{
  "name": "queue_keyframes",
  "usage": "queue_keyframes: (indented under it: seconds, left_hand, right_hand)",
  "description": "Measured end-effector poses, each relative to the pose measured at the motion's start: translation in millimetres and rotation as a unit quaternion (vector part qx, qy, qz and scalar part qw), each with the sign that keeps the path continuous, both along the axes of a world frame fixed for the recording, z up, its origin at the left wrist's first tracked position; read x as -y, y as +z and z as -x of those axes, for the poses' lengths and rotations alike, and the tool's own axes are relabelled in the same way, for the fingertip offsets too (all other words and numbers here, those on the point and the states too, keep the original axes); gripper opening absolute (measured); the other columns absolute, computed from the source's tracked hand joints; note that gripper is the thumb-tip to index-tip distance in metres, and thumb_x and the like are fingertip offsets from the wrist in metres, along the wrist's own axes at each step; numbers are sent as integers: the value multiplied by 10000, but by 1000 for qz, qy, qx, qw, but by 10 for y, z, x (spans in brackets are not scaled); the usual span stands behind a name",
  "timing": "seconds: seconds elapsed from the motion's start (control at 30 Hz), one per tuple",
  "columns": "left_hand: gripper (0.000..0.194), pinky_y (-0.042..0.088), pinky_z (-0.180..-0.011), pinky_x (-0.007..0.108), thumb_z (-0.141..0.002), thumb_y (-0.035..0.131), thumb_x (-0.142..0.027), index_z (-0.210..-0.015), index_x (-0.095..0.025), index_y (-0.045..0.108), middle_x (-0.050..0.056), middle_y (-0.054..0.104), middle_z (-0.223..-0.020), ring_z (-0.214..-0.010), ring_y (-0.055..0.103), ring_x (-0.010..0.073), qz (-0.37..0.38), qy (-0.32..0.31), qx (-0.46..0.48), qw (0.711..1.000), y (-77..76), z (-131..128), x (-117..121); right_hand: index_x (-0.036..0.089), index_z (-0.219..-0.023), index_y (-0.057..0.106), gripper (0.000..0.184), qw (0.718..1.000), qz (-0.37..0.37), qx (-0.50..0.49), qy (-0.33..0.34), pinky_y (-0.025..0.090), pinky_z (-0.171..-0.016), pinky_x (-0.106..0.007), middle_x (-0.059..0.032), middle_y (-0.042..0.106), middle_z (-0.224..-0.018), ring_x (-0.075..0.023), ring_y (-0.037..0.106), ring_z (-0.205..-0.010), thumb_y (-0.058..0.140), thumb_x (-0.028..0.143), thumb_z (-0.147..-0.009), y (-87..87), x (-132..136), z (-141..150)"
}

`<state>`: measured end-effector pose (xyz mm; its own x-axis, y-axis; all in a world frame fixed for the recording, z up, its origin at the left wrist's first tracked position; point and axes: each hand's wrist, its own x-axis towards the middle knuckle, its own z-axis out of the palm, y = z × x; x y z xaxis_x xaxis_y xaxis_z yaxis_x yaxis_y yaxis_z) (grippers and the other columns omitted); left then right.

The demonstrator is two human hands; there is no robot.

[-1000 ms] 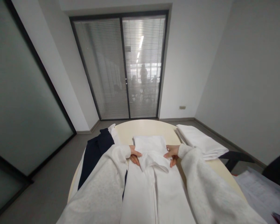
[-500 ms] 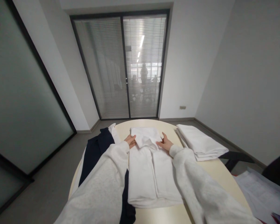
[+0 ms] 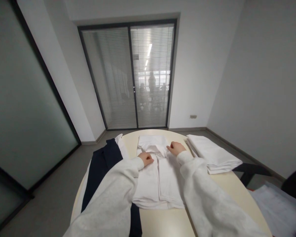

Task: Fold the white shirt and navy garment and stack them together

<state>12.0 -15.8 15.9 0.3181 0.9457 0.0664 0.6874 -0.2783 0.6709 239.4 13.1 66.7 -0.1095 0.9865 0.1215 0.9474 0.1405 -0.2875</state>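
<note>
The white cloth [image 3: 146, 186] lies flat in the middle of the round table [image 3: 166, 222]. It is longest from near to far. Its bunched, folded part points to the far side, and its straight edge is near. The left hand [image 3: 146, 159] is on it with curled fingers. The right hand [image 3: 177, 148] is bent in at its far right edge. I cannot tell if either pinches cloth. Maybe they are there to make the bunched part neat. Dark blue cloth [image 3: 96, 174] lies left, and a folded white cloth [image 3: 215, 153] sits right, perhaps to leave room between.
</note>
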Motion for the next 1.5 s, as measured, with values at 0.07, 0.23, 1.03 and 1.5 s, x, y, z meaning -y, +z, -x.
queue_keyframes:
  seconds: [0.07,0.23,1.03,1.5]
  left_hand:
    - [292,402,-653,255,-622,649,-441,-504,-188,562,30,534,-534,-686,568,204,-11,48,-78,996,39,-49,43]
    - [381,406,-677,314,-520,698,-481,-426,-194,466,56,515,-516,-716,571,261,-6,77,-119,990,65,-148,206]
    - [281,381,-514,176,-648,650,-402,-788,-184,541,-81,534,-474,-473,536,90,174,-167,-168,956,366,-329,488]
    - [380,389,-454,167,-549,731,-462,-752,-169,599,-33,605,-647,-534,596,96,419,-333,-102,839,326,-403,606]
  right_hand:
    - [143,-771,638,457,998,34,11,41,402,-701,-310,-155,626,-831,-243,582,-818,414,541,-793,26,158,193]
    - [112,-848,673,448,987,102,95,75,434,-658,-370,-202,628,-905,-309,595,-834,492,507,-737,-231,452,616]
    - [146,-831,554,213,923,332,28,193,470,-469,-251,6,579,-560,-147,573,-486,578,268,-658,-141,453,367]
    - [137,-738,592,140,941,286,30,176,469,-544,-238,-38,631,-608,-135,597,-525,507,245,-766,-85,492,407]
